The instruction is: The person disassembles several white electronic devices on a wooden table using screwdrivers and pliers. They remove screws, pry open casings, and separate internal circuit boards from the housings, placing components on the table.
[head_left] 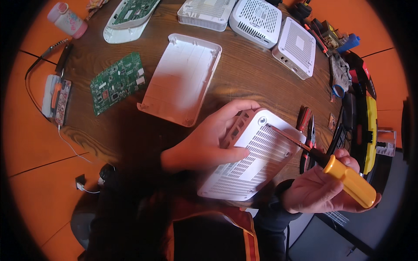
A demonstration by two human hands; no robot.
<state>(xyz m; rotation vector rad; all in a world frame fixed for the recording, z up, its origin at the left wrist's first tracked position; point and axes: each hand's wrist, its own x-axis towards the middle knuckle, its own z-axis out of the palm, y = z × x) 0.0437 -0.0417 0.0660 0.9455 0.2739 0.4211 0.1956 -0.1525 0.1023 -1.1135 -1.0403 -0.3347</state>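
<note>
Head: left hand (207,143) holds slotted casing (260,154); right hand (312,190), screwdriver (349,180).

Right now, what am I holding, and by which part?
Your left hand holds a white, slotted, boxy plastic casing by its left side, thumb on top; your right hand holds a metal-shafted screwdriver by its yellow handle.

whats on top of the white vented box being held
The left hand rests its thumb on the white vented box; the yellow-handled screwdriver in the right hand reaches over its corner. The surface under the thumb is covered.
</note>
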